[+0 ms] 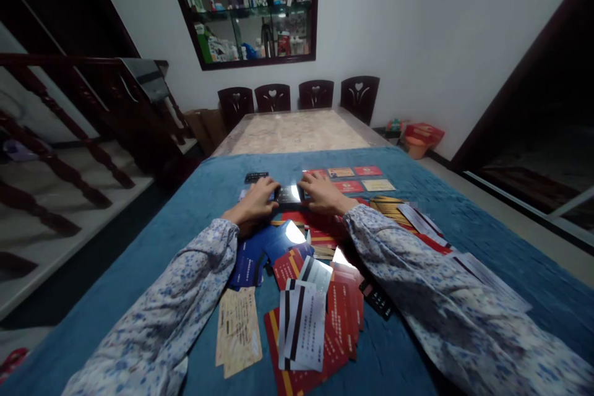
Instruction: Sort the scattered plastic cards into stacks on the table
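Note:
Between my two hands is a glossy black card [289, 198], possibly with more cards beneath it; light glares off its upper right part. My left hand [257, 200] grips its left edge, fingers bent. On the opposite edge my right hand [325, 195] holds it the same way. Just in front of my wrists lie overlapping blue cards [253, 260] and red cards [341, 312], with white striped cards [304, 328] on top. Two beige cards [239, 331] overlap at the lower left. A black card with white marks [257, 177] lies beyond my left hand.
Past my right hand, red cards [368, 171] and a cream card [378, 185] lie in rows. Gold cards [387, 207] and white cards [424, 223] fan out by my right sleeve. A blue cloth [185, 247] covers the table's near part; chairs [317, 94] stand behind.

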`<action>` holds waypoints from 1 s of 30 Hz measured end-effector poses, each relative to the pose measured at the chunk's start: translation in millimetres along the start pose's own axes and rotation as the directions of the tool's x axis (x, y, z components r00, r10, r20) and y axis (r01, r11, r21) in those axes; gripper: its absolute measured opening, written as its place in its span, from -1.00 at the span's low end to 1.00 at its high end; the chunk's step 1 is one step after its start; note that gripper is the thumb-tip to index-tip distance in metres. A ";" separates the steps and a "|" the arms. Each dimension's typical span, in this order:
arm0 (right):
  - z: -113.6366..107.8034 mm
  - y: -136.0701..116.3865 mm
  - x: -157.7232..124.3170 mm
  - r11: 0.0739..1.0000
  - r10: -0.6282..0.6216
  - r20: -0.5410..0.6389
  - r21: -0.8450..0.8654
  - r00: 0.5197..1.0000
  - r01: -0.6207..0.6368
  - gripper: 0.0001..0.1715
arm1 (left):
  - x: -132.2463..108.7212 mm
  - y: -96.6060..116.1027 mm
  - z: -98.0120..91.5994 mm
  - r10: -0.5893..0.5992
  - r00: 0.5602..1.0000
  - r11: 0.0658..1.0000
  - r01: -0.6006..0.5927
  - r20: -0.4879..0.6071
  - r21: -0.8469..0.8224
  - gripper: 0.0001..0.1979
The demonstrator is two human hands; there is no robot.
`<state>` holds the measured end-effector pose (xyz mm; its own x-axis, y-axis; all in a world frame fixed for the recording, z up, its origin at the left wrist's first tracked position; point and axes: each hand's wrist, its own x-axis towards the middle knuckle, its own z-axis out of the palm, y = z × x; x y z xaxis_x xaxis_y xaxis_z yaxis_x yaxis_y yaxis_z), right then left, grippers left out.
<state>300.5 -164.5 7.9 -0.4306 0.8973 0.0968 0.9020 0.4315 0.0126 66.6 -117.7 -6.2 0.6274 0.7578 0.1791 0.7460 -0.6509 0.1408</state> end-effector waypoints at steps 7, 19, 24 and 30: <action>5.3 -5.2 28.2 0.999 -0.029 -0.004 0.022 1.000 0.029 -0.48 | -0.5 -21.6 -5.6 -0.045 0.999 0.999 0.045 0.005 -0.003 -0.48; -0.4 -19.9 67.1 0.998 -0.041 0.029 0.042 0.999 0.039 -0.51 | 5.5 -56.7 -14.3 -0.106 0.994 0.994 0.106 0.021 0.023 -0.49; 1.6 -20.8 84.7 0.997 -0.056 0.037 0.052 0.998 0.054 -0.51 | 8.6 -69.9 -15.9 -0.131 0.991 0.991 0.129 0.035 0.037 -0.46; 7.2 -21.6 105.6 0.996 -0.072 0.035 0.053 0.997 0.070 -0.50 | 13.4 -83.8 -18.0 -0.155 0.987 0.987 0.154 0.037 0.036 -0.46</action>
<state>235.2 -78.3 10.6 -0.4951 0.8667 0.0611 0.8668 0.4976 -0.0335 8.5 -53.8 2.0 0.5120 0.8508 0.1188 0.8411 -0.5246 0.1316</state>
